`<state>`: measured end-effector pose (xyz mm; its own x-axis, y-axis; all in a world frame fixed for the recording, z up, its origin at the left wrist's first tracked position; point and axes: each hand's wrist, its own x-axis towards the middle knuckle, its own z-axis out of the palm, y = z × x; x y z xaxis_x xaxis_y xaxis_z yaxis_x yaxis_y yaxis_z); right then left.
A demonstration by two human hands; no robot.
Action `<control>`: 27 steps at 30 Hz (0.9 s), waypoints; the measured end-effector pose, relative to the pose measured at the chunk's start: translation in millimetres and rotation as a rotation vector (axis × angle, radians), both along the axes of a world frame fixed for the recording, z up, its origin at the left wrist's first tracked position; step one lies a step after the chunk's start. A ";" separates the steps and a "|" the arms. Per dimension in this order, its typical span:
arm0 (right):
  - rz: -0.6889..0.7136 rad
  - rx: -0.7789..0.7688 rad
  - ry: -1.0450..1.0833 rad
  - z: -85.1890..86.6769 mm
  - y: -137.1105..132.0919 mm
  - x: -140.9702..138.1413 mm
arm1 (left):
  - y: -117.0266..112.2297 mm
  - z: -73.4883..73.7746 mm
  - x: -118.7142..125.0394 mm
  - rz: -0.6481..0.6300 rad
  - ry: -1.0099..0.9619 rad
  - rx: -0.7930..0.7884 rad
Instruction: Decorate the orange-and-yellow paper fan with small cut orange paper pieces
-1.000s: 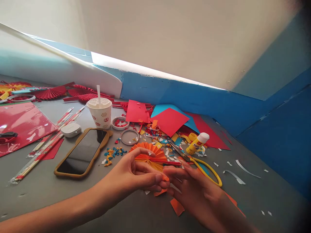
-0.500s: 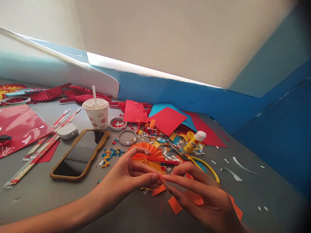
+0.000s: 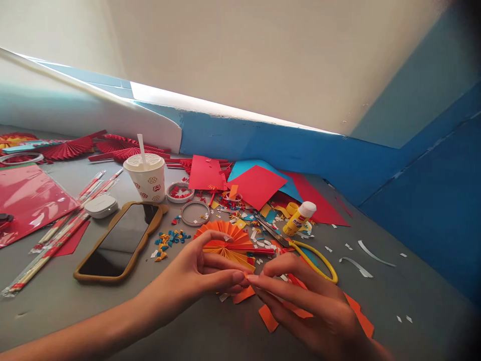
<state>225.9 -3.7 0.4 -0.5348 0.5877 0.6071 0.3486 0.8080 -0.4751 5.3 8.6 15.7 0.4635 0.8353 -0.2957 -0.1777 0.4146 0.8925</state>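
My left hand (image 3: 199,273) and my right hand (image 3: 300,301) meet fingertip to fingertip low over a grey table (image 3: 60,311). Together they pinch a tiny orange paper piece (image 3: 245,275), mostly hidden by the fingers. Just beyond the left fingers lies an orange pleated paper fan (image 3: 225,240). Orange paper scraps (image 3: 268,317) lie on the table under and beside the right hand. Yellow-handled scissors (image 3: 313,258) lie just past the right hand.
A phone in a brown case (image 3: 120,243), a white earbud case (image 3: 99,205), a paper cup with a straw (image 3: 146,176), tape rolls (image 3: 195,212), a yellow glue stick (image 3: 299,218), red and blue paper sheets (image 3: 259,185), wrapped sticks (image 3: 56,240) and red fans (image 3: 71,148) crowd the table.
My right hand has turned and drawn its fingertips in to meet my left fingertips in a pinch. The view has drifted slightly; the table items have stayed put.
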 end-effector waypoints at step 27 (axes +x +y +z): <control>-0.236 0.024 0.019 0.0 5.2 0.4 | -11.9 -6.1 2.4 -0.222 0.010 0.044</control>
